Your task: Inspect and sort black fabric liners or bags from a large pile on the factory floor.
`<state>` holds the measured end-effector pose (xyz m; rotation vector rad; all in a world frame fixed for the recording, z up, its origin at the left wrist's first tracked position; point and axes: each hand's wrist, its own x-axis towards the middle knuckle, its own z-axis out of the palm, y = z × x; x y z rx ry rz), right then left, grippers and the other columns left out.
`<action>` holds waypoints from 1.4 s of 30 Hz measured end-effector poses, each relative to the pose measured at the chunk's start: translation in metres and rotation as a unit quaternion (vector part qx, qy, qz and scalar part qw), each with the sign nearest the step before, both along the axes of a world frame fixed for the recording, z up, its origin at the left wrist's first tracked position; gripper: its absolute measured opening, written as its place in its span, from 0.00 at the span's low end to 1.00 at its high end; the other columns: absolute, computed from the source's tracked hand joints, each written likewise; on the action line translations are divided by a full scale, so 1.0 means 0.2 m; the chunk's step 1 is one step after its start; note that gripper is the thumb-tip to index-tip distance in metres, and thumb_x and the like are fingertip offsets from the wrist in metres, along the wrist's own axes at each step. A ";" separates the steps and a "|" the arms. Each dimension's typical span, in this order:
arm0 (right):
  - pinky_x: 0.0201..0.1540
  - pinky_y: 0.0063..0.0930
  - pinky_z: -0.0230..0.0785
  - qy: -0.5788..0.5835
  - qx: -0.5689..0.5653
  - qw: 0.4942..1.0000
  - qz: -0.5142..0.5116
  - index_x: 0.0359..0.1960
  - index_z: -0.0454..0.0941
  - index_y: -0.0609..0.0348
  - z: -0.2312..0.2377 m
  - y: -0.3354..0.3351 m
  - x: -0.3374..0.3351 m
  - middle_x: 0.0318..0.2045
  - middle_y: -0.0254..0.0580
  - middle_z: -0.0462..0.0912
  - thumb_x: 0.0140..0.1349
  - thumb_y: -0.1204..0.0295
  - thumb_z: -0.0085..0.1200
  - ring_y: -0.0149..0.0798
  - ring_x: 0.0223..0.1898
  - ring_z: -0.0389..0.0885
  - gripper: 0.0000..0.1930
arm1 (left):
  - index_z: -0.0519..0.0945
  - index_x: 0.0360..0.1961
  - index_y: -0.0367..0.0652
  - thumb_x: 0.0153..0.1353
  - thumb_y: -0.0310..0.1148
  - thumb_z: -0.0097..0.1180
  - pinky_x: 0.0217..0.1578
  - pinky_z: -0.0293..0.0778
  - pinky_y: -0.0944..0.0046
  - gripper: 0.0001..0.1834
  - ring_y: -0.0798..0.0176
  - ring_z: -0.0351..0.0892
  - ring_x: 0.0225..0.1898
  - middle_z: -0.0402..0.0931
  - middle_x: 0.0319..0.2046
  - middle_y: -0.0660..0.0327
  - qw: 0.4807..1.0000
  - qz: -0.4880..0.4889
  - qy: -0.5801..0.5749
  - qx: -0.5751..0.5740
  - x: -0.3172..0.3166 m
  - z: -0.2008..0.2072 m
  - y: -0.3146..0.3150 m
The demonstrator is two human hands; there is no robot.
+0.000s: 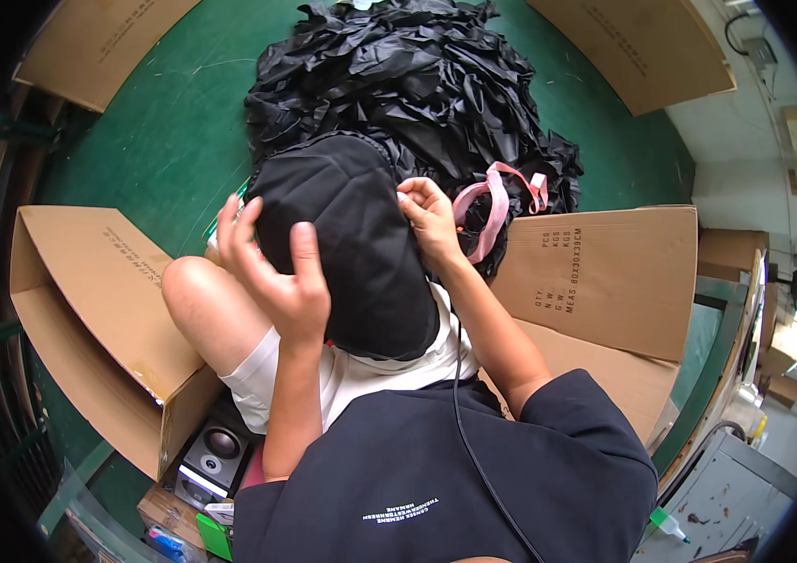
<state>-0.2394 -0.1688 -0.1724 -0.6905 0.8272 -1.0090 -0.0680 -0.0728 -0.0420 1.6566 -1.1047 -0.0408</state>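
Observation:
A rounded, padded-looking black fabric piece (347, 244) with a seamed rim lies across my lap. At its right edge my right hand (431, 218) is closed, thumb and forefinger pinching the rim; a small pale spot shows at the fingertips, too small to tell. My left hand (281, 281) is raised over the left side of the piece, fingers spread and holding nothing. Beyond it spreads a large heap of crumpled black cloth (398, 84). A pink strap (492, 220) lies looped on the heap's right side, near my right hand.
Open cardboard boxes stand at the left (107, 300) and right (596, 281), with more cardboard at the far left (103, 47) and far right (633, 52). The surface ahead is green (173, 141). A speaker (211, 455) sits lower left. A black cord (469, 422) runs down my shirt.

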 end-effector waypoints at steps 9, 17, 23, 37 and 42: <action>0.26 0.13 0.59 0.059 0.026 0.997 0.044 0.39 0.76 0.59 -0.09 -0.05 -0.04 0.25 0.26 0.78 0.64 0.75 0.60 0.18 0.23 0.70 0.06 | 0.64 0.71 0.46 0.58 0.53 0.60 0.71 0.42 0.41 0.42 0.42 0.45 0.75 0.53 0.73 0.52 0.933 -0.097 -0.230 0.259 -0.17 -0.15 0.01; 0.21 0.21 0.64 0.218 0.177 0.959 -0.030 0.32 0.78 0.60 -0.76 -0.32 -0.22 0.21 0.36 0.78 0.59 0.75 0.55 0.28 0.18 0.73 0.02 | 0.64 0.70 0.44 0.59 0.56 0.57 0.71 0.39 0.37 0.43 0.34 0.41 0.75 0.52 0.73 0.45 0.939 -0.108 -0.204 0.256 -0.18 -0.20 0.16; 0.17 0.22 0.64 0.286 0.211 0.930 -0.094 0.34 0.78 0.61 -1.12 -0.72 -0.32 0.24 0.43 0.81 0.62 0.76 0.49 0.32 0.18 0.77 0.05 | 0.63 0.70 0.39 0.60 0.53 0.58 0.70 0.38 0.35 0.43 0.31 0.38 0.74 0.49 0.73 0.42 0.940 -0.128 -0.194 0.249 -0.20 -0.22 0.19; 0.33 0.33 0.76 0.565 0.102 0.794 -0.201 0.61 0.58 0.66 -1.57 -0.77 -0.24 0.31 0.51 0.83 0.53 0.74 0.63 0.40 0.23 0.83 0.35 | 0.67 0.68 0.41 0.61 0.57 0.55 0.70 0.39 0.34 0.41 0.32 0.38 0.74 0.52 0.72 0.41 0.947 -0.126 -0.182 0.233 -0.22 -0.24 0.13; 0.26 0.33 0.73 0.452 0.217 0.796 -0.339 0.48 0.63 0.63 -1.51 -0.69 0.07 0.30 0.48 0.81 0.50 0.76 0.68 0.40 0.21 0.79 0.28 | 0.67 0.68 0.41 0.61 0.57 0.55 0.70 0.39 0.34 0.41 0.32 0.39 0.74 0.52 0.72 0.41 0.945 -0.118 -0.188 0.240 -0.21 -0.25 0.15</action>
